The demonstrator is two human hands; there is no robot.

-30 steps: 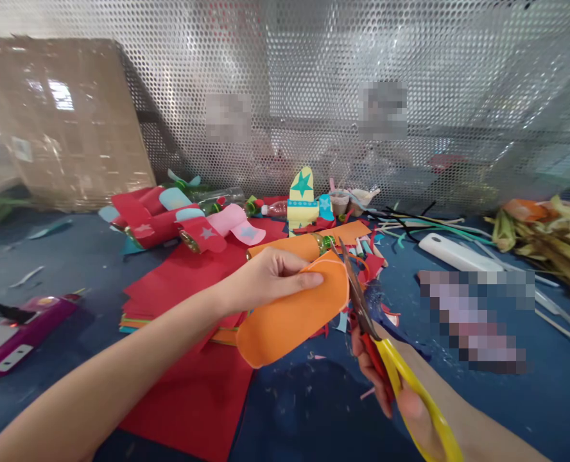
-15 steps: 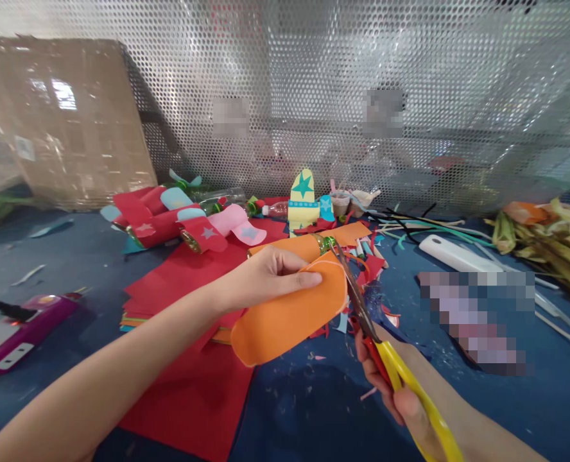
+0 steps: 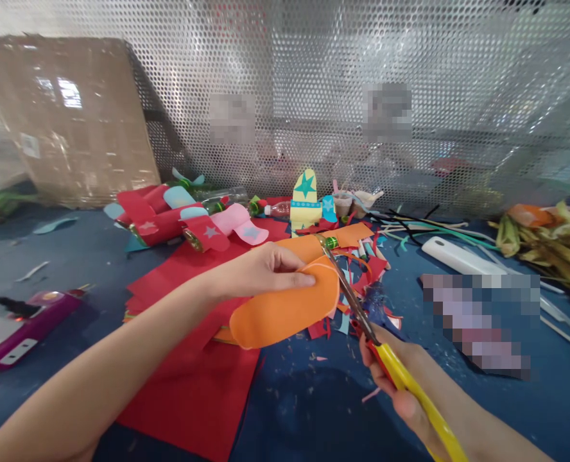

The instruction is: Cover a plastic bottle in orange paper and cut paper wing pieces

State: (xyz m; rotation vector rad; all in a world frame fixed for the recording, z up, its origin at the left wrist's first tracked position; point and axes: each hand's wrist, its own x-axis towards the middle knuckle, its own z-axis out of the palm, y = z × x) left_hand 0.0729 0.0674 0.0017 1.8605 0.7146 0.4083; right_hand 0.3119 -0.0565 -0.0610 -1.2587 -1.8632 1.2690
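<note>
My left hand (image 3: 270,273) pinches an orange piece of paper (image 3: 285,313) with rounded ends, thumb on top. In my right hand (image 3: 395,378) are scissors (image 3: 357,311) with yellow and red handles. Their blades lie along the paper's right, rounded edge and look nearly closed. A thin orange strip curls just beyond the blades. Behind the paper lies a bottle wrapped in orange paper (image 3: 309,244), its green neck showing. Under my left forearm are stacked red sheets (image 3: 193,398).
Paper-covered bottles (image 3: 157,221) lie at the back left, beside a cardboard box (image 3: 68,122). Paper scraps (image 3: 371,276) lie beyond the scissors. At left is a purple power strip (image 3: 29,327); at right, a white-handled tool (image 3: 453,256) and dried husks (image 3: 554,240). Perforated metal (image 3: 314,77) stands behind.
The scissor blades have closed further and shifted slightly left along the paper's rounded edge. My left hand and the orange paper have moved a little left and up.
</note>
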